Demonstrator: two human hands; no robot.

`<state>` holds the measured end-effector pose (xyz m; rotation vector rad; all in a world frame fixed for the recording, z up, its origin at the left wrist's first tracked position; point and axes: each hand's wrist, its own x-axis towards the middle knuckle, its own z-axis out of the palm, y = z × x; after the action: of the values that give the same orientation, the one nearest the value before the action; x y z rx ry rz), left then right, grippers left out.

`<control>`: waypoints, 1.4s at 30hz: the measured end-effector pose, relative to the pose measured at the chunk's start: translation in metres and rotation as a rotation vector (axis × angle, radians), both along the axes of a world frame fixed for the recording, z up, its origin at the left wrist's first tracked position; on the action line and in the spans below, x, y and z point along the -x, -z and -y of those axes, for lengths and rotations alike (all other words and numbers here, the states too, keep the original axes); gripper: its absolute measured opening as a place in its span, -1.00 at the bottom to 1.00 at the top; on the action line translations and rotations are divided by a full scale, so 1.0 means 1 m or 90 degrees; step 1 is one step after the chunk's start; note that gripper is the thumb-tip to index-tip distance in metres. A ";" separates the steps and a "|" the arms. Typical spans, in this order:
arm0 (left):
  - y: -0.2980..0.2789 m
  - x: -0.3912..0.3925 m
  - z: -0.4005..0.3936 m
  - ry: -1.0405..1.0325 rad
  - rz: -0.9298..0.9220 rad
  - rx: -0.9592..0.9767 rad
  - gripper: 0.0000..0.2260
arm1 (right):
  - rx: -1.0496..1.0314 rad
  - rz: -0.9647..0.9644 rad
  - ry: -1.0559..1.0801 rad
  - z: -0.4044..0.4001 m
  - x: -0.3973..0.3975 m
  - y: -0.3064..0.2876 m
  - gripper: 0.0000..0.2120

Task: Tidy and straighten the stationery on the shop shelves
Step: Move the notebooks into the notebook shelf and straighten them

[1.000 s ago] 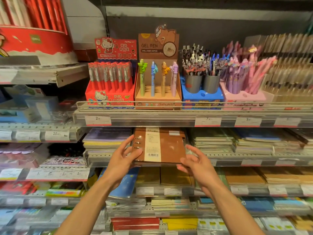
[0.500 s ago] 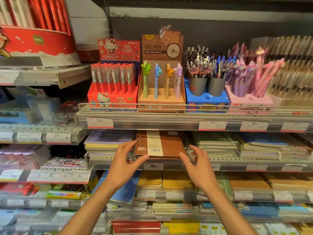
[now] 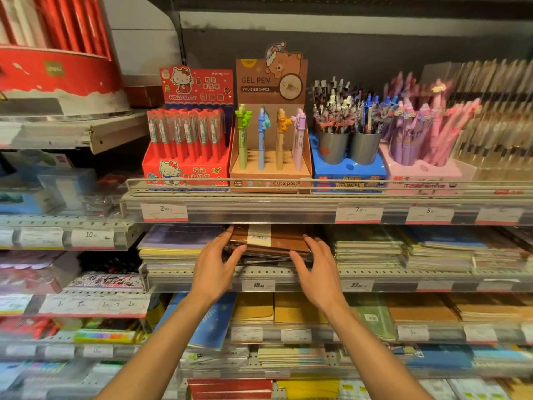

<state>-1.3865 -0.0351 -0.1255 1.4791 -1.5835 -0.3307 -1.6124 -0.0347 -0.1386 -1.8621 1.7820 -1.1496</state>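
Note:
A brown notebook (image 3: 274,241) with a white paper band lies flat on a stack on the second shelf (image 3: 317,274), deep under the pen shelf. My left hand (image 3: 217,262) grips its left front corner, fingers along the side and thumb at the front. My right hand (image 3: 315,265) presses on its right front corner with the fingers spread over the edge. Stacks of thin notebooks (image 3: 173,246) lie to the left, and more notebook stacks (image 3: 369,249) lie to the right.
Above, behind a wire rail (image 3: 288,180), stand a red Hello Kitty pen box (image 3: 187,145), a brown gel pen display (image 3: 269,134), metal pen cups (image 3: 346,145) and a pink pen tray (image 3: 424,168). Lower shelves hold yellow and blue notebooks (image 3: 274,308).
The brown notebook went from tilted up in both hands to flat and pushed back onto its stack. Both hands followed it in and up to the shelf.

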 end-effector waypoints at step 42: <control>0.020 0.017 -0.013 -0.009 -0.117 -0.020 -0.49 | 0.015 0.105 -0.024 -0.016 0.021 0.007 -0.43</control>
<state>-1.4031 -0.0217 -0.1451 1.4398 -1.4260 -0.4715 -1.6334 -0.0188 -0.1461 -1.7521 1.6429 -1.2757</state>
